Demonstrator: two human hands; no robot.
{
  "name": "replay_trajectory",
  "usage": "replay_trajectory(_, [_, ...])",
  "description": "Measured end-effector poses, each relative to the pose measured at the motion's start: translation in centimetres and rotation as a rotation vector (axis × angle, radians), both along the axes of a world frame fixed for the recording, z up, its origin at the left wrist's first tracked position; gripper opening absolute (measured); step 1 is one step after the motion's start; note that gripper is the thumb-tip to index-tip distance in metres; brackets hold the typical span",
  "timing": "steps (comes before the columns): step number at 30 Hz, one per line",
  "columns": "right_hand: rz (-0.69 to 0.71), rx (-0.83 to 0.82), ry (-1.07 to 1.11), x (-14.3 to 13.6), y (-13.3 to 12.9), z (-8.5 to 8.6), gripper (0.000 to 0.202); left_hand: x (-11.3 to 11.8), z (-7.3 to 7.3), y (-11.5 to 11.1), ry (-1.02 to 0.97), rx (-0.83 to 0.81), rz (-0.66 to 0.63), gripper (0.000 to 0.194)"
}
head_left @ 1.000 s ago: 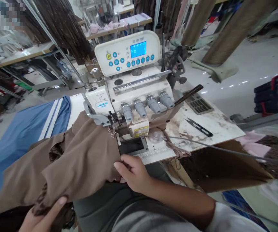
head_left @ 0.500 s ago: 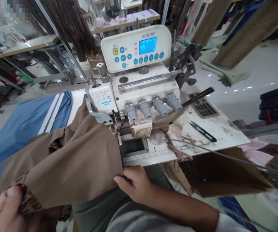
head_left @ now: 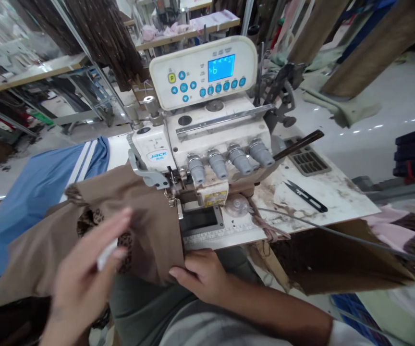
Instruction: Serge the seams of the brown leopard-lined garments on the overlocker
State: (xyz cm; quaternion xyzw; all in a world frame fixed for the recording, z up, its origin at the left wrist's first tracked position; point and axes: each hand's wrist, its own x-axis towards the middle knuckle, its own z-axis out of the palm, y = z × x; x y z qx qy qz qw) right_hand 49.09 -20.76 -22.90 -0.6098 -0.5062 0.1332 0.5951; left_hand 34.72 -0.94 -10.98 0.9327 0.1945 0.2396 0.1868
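Blue cloth [head_left: 45, 185] lies at 9 o'clock on the tabletop [head_left: 347, 204]. Your left hand [head_left: 85, 271], at 8, has swung inward from the brown cloth's [head_left: 153, 211] outer end; blur hides whether it grips anything. That cloth, running from the sewing machine [head_left: 222, 137] toward 8, now bunches closer in, suggesting you're rearranging it. At 6, your right hand [head_left: 200, 271] stays pinched on its edge, probably keeping it steady.

The left hand [head_left: 83, 269] is blurred, hiding part of the brown cloth [head_left: 155, 218].
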Motion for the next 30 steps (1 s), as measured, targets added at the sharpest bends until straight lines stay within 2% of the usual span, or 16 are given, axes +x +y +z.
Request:
replay_trajectory(2, [0.014,-0.021,0.002,0.2,0.0,0.1,0.059,2.1,-1.0,-0.8,0.111,-0.036,-0.123,0.054])
replay_trajectory(3, [0.016,-0.021,0.003,0.3,0.0,0.2,0.058,3.2,-1.4,-0.9,0.137,-0.045,-0.145,0.053])
replay_trajectory(6, [-0.011,-0.008,0.041,0.8,0.2,0.6,0.06,6.1,-1.7,0.0,0.14,-0.056,-0.105,0.049])
replay_trajectory(9, [-0.032,-0.055,0.115,1.2,0.6,1.2,0.06,7.9,-1.0,1.7,0.146,-0.073,-0.056,0.053])
replay_trajectory(14, [-0.05,-0.087,0.185,2.4,1.8,2.7,0.057,10.8,-0.4,4.8,0.155,-0.102,-0.114,0.045])
replay_trajectory(17, [-0.068,-0.098,0.274,2.9,2.6,3.4,0.058,12.2,-0.8,6.2,0.037,-0.097,-0.036,0.038])
replay_trajectory(19, [-0.042,-0.096,0.412,2.9,2.8,3.6,0.056,11.9,-0.9,5.8,-0.102,-0.006,0.07,0.035])
replay_trajectory(21, [0.014,-0.089,0.563,2.7,2.8,3.5,0.055,10.5,-0.7,3.8,-0.22,0.113,0.13,0.032])
replay_trajectory(22, [0.038,-0.086,0.612,2.5,2.7,3.4,0.054,9.4,-0.7,2.4,-0.258,0.144,0.112,0.03])
replay_trajectory(24, [0.064,-0.076,0.641,2.1,2.4,3.1,0.05,7.3,-0.8,-0.6,-0.263,0.108,0.014,0.026])
replay_trajectory(26, [0.064,-0.058,0.643,1.9,2.3,2.9,0.045,5.8,-1.3,-2.8,-0.182,0.055,-0.045,0.026])
replay_trajectory(28, [0.049,-0.039,0.665,2.0,2.5,2.8,0.042,5.3,-2.1,-3.6,-0.087,0.015,-0.044,0.032])
replay_trajectory(30, [0.029,-0.037,0.702,2.2,2.8,2.9,0.043,5.9,-2.8,-3.1,-0.068,-0.042,-0.032,0.039])
